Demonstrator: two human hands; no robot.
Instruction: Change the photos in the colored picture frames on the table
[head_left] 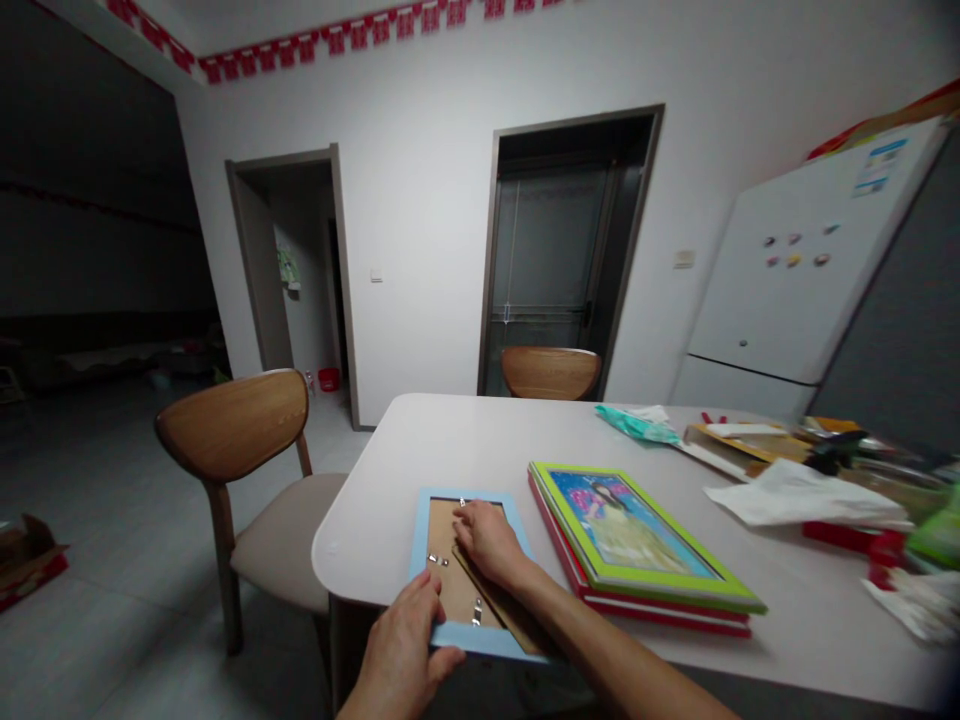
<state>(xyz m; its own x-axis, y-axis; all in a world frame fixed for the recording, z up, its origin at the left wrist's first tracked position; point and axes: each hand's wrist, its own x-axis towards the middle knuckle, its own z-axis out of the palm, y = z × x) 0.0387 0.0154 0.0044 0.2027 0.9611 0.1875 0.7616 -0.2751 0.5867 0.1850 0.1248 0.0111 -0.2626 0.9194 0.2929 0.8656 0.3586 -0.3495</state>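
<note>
A light-blue picture frame [418,535] lies face down near the table's front edge, its brown backing board [444,535] showing. Small metal clips [477,612] sit along the border of the board, and a brown stand leg [517,618] runs diagonally under my right forearm. My left hand [405,640] grips the frame's lower left corner, thumb at the bottom edge and fingers on the left side. With fingers bent together, my right hand [489,540] rests on the upper part of the backing, by the top clip [463,502]. Its fingertips hide what they press on.
Right of the frame is a stack of picture frames, a green one [637,535] above red ones [667,615]. Tissue paper [806,493], a teal wrapper [637,424] and mixed clutter cover the table's right side. Wooden chairs [232,425] stand left and behind.
</note>
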